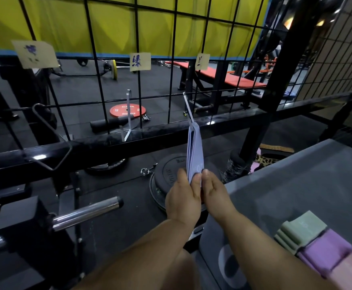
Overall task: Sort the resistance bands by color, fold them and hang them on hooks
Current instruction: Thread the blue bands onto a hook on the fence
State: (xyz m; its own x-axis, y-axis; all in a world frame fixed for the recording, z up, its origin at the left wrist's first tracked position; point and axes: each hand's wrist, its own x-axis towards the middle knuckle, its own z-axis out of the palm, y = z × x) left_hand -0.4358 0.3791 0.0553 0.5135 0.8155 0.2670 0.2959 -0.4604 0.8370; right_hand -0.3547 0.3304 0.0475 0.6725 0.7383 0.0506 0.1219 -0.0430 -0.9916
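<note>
Left grip (183,195) and right grip (214,193) pinch bottom of blue bands (195,151), hanging from hook (188,109) above.

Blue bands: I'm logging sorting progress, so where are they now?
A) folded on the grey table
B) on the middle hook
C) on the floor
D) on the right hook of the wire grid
D: the blue bands hang from the right hook, with the left hand and right hand pinching their lower end, while the middle hook is bare.
</note>
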